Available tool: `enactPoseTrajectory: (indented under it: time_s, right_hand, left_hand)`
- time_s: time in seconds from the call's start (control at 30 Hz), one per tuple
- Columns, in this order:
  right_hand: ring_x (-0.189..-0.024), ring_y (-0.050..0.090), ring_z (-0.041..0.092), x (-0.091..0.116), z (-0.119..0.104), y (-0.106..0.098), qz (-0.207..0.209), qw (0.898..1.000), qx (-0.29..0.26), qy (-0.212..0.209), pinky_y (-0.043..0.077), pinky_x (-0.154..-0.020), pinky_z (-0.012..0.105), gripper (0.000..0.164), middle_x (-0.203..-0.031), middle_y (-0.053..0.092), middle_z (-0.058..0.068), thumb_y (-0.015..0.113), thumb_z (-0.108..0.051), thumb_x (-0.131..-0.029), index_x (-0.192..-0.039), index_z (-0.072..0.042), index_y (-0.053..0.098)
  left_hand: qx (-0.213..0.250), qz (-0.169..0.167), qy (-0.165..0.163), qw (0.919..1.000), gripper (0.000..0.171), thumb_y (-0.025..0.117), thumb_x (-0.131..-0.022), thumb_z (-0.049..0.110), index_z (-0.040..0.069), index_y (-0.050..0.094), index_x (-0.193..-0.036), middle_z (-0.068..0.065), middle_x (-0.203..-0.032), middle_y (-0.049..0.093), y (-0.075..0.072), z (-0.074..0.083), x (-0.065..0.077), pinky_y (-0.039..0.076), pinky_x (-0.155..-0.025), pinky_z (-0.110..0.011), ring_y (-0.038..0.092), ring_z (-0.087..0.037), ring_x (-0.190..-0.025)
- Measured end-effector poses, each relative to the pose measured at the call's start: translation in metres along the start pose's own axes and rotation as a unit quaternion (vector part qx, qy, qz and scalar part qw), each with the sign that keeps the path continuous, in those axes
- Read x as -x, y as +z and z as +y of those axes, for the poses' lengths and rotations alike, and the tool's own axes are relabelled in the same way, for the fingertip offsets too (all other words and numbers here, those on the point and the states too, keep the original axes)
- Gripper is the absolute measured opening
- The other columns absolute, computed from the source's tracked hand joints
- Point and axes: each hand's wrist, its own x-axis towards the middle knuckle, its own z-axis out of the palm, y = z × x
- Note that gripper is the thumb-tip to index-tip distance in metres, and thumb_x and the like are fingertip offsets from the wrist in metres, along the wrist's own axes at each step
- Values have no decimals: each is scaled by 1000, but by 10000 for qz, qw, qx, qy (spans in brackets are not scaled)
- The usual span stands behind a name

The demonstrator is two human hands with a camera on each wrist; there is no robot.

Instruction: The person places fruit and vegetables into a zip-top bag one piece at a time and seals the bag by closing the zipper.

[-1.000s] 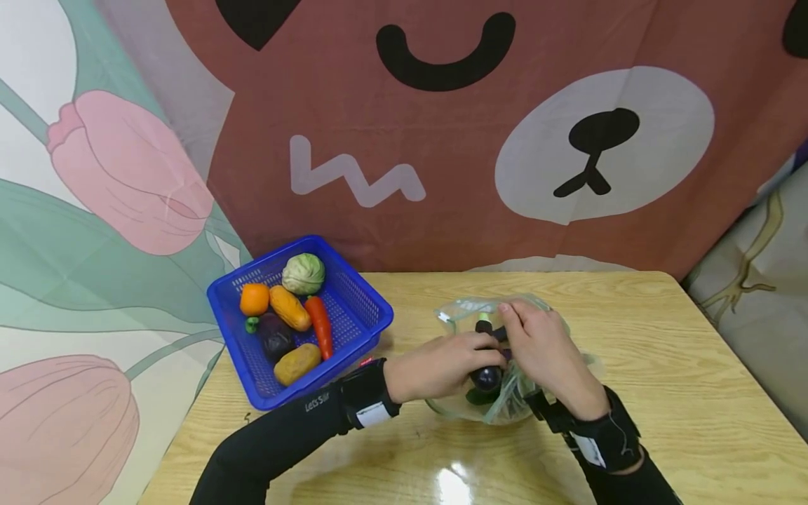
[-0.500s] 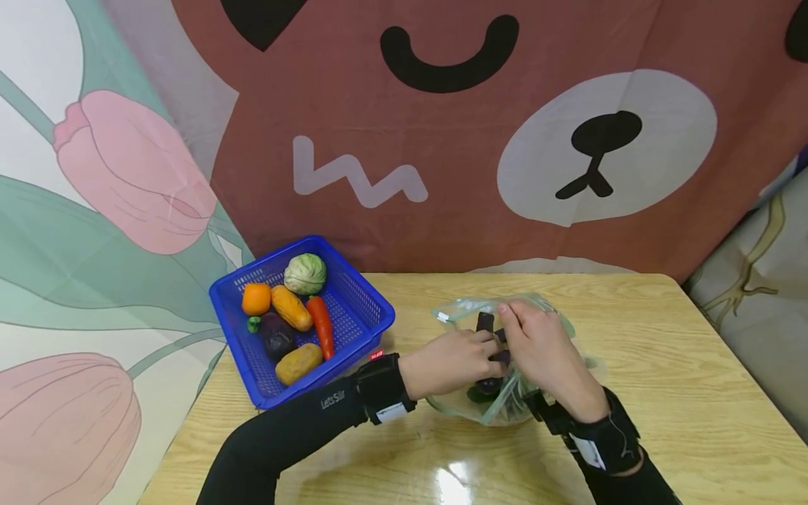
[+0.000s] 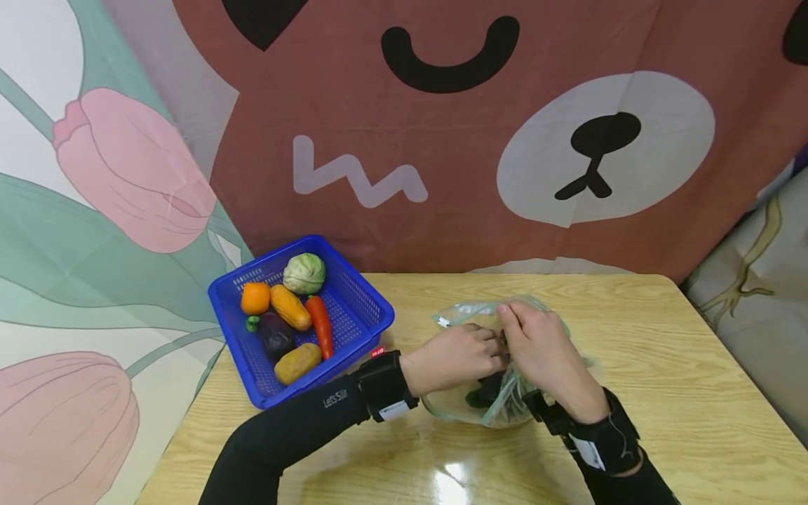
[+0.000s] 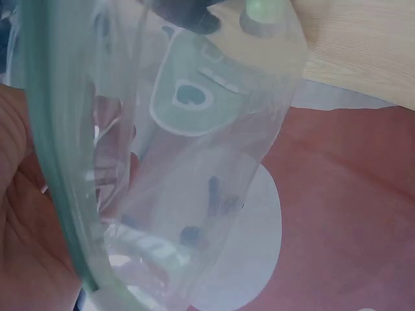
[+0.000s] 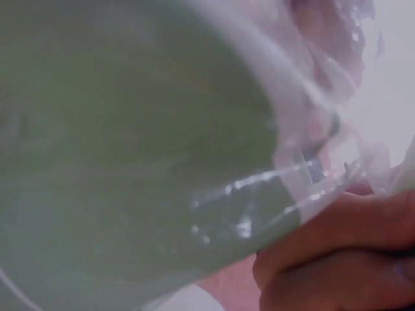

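Observation:
A clear plastic zip bag [image 3: 461,308] with a pale green edge stands on the table at right of centre. My right hand [image 3: 539,344] pinches its rim; curled fingers [image 5: 343,259] show beside the plastic in the right wrist view. My left hand [image 3: 457,358] reaches over the bag mouth, fingers curled around the upper end of a dark eggplant [image 3: 491,387]. That end is hidden beneath the hand. Through the plastic, the left wrist view shows a pale green stub [image 4: 264,10]. A dark green patch [image 3: 476,400] lies low in the bag, its kind unclear.
A blue plastic basket [image 3: 372,308] sits at left, holding a cabbage [image 3: 304,273], an orange pepper [image 3: 255,298], a yellow vegetable [image 3: 290,307], a red chili [image 3: 320,328], a dark purple round vegetable [image 3: 276,337] and a potato [image 3: 298,363]. A printed cloth [image 3: 442,231] hangs behind the table.
My left hand has shifted slightly right and deeper over the bag. The eggplant's stem end, earlier showing above my fingers, has dropped from sight. My right hand stays at the rim.

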Motion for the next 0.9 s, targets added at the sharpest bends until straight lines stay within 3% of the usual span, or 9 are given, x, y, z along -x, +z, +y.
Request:
enactPoseTrajectory:
  time_s: [0.17, 0.3, 0.47, 0.63, 0.7, 0.77, 0.9]
  right_hand:
    - [-47, 33, 17, -1, 1, 0, -47, 10000, -3, 70, 29, -47, 26, 45, -60, 36, 5, 27, -39, -103, -74, -10, 46]
    - [-47, 32, 17, -1, 2, 1, -23, 10000, 30, 69, 28, -46, 25, 44, -59, 35, 4, 28, -38, -103, -74, -10, 46]
    - [-46, 34, 17, -3, 2, 2, 35, 10000, 46, 21, 29, -46, 26, 44, -59, 37, 4, 29, -36, -103, -73, -10, 46]
    - [-49, 35, 17, -4, 2, 3, 42, 10000, 38, -8, 30, -48, 27, 43, -60, 37, 4, 32, -35, -103, -73, -9, 48]
    - [-50, 35, 17, -4, 2, 3, 37, 10000, 41, -8, 31, -48, 27, 43, -60, 37, 4, 32, -35, -103, -73, -9, 48]
    - [-50, 35, 17, -3, 2, 3, 17, 10000, 50, 18, 30, -49, 27, 43, -60, 37, 4, 32, -35, -103, -73, -9, 48]
    - [-51, 35, 17, -2, 1, 3, -50, 9999, 78, 71, 31, -49, 28, 43, -61, 37, 4, 31, -35, -103, -74, -9, 48]
  left_hand:
    - [487, 230, 14, 9985, 18, 51, -97, 18, 26, 66, -96, 14, -98, 66, -10, -7, 9, 47, -75, -18, 58, -4, -91]
    - [1012, 748, 30, 9920, 17, 56, -89, 9, 23, 67, -90, 12, -96, 66, -19, -16, 18, 47, -75, -19, 59, -5, -91]
    - [1601, 1579, -105, 9743, 18, 56, -83, 0, 15, 66, -87, 5, -90, 66, -31, -37, 34, 48, -77, -20, 60, -10, -86]
    - [1950, 2012, -762, 9569, 20, 53, -84, -4, 11, 67, -86, 1, -86, 64, -32, -66, 59, 48, -72, -22, 60, -12, -80]
    - [2065, 1940, -1135, 9523, 22, 52, -83, -5, 11, 68, -84, 1, -83, 64, -28, -78, 70, 48, -68, -24, 59, -13, -76]
    - [2223, 1629, -1563, 9485, 24, 51, -81, -6, 12, 68, -83, 1, -82, 65, -20, -89, 82, 48, -66, -25, 59, -15, -74]
    - [2544, 481, -2526, 9323, 22, 53, -84, -2, 13, 69, -87, 1, -84, 65, 4, -106, 105, 51, -69, -28, 59, -14, -76]
